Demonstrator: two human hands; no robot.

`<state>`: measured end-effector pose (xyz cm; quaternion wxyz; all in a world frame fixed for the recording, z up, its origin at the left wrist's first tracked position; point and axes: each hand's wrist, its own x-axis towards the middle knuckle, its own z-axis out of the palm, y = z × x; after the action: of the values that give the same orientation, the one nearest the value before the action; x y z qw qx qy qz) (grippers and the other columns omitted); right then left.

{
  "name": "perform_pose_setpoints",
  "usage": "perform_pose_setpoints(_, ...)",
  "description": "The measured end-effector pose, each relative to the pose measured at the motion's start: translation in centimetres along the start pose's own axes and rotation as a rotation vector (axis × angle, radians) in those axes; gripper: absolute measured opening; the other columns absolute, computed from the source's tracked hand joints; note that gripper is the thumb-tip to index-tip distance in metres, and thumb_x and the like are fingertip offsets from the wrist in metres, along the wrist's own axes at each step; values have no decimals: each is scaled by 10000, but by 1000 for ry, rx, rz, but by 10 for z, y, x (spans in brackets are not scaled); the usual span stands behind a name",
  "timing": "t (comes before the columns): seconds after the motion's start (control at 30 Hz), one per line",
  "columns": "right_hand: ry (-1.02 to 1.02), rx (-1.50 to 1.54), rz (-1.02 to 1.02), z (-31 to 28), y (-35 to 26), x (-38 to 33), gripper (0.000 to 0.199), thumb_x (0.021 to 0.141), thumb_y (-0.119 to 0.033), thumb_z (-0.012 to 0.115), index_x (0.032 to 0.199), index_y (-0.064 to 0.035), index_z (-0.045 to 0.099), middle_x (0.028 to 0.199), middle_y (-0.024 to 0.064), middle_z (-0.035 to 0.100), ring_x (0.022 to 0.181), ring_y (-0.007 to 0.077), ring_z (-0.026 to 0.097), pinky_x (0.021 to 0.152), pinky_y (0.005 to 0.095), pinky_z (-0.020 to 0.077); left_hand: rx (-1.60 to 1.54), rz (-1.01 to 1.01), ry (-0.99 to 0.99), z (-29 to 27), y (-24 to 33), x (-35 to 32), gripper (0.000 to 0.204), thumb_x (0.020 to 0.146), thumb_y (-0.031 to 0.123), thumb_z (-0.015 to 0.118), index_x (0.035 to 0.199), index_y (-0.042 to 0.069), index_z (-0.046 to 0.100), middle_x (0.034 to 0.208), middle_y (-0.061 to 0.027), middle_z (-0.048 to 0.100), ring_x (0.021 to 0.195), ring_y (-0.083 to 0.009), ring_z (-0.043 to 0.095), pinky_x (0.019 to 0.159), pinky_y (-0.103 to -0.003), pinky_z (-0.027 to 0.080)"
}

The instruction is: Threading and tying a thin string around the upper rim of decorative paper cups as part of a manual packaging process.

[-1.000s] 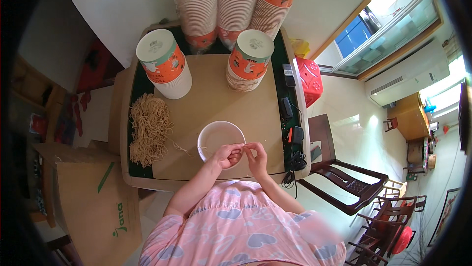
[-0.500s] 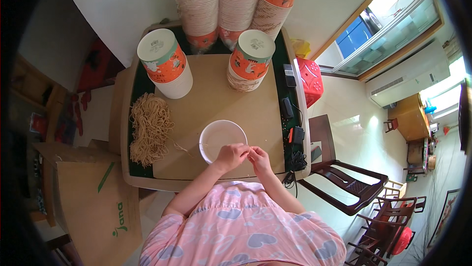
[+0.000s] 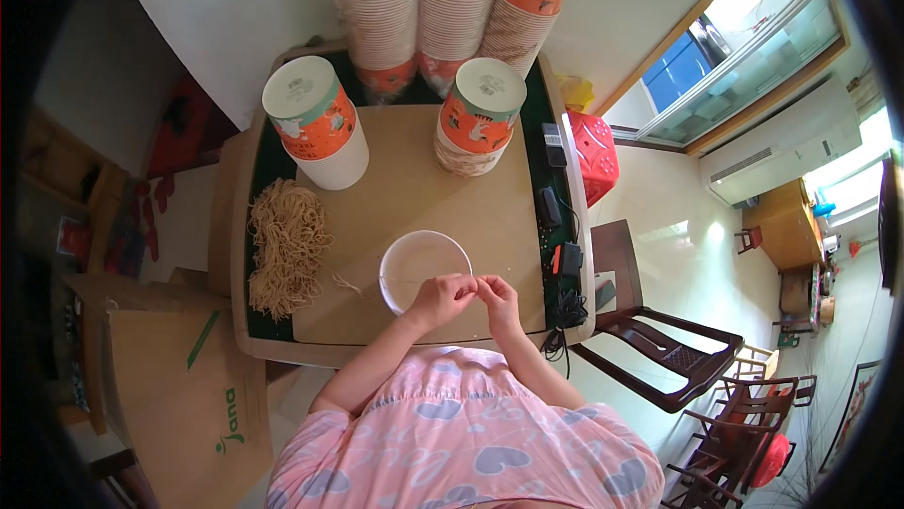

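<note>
A white paper bucket (image 3: 400, 264) stands mouth up near the table's front edge, and a thin pale string (image 3: 403, 280) crosses its inside toward my hands. At its near right rim, my left hand (image 3: 444, 299) is closed in a pinch. My right hand (image 3: 499, 302) meets it there, fingertips also pinched together. They seem to grip the string's end, though the fingers mostly hide it. Left of the bucket lies a loose heap of beige string (image 3: 287, 247), with a short loose piece (image 3: 347, 283) between the two.
Two upside-down stacks of orange-and-green printed buckets, a left stack (image 3: 325, 128) and a right stack (image 3: 477, 123), stand behind. Taller stacks (image 3: 461, 10) rise at the far edge. Black adapters and cables (image 3: 568, 307) line the right edge. A cardboard box (image 3: 188, 368) sits at left, a dark chair (image 3: 659, 349) at right.
The bucket has shifted very slightly left. My fingertips have moved a little against each other and stay together at the rim.
</note>
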<state>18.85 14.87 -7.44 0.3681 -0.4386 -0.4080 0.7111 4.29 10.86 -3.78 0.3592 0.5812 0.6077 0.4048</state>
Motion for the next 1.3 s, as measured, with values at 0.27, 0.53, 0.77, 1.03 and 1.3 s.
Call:
perform_pose_setpoints(0.27,26,15,-4,-4,2,-4,119,851,-97,586,905,9,592,841,30,610,767,93,559,730,216,445,85,66,26,1,-2,-1,78,753,126,643,795,69,609,644,-58,582,545,-171,564,507,-301,440)
perform_pose_setpoints(0.53,-11,-22,-39,-1,-3,-3,116,841,-83,598,906,13,598,834,30,617,761,92,558,718,209,439,-114,-137,28,1,-2,-1,102,756,134,632,784,45,590,600,-74,581,544,-175,575,510,-291,444)
perform_pose_setpoints(0.77,12,-154,-58,4,-9,-2,114,842,-80,597,902,18,601,821,30,619,764,90,559,715,209,443,67,-3,118,-2,2,-1,54,745,106,609,783,73,592,721,-83,616,621,-259,606,540,-349,479)
perform_pose_setpoints(1.03,-26,-188,-2,0,-7,-1,132,834,-114,615,886,7,611,790,9,608,721,77,534,671,201,427,4,-162,71,-6,5,-2,54,763,111,604,768,58,598,692,-90,616,600,-206,605,541,-307,471)
perform_pose_setpoints(1.3,-32,-285,4,2,-4,-3,159,828,-142,630,895,3,624,761,5,609,687,68,522,627,199,424,-390,-215,59,2,-23,1,106,761,110,625,785,7,614,615,-20,583,570,-57,518,525,-236,434)
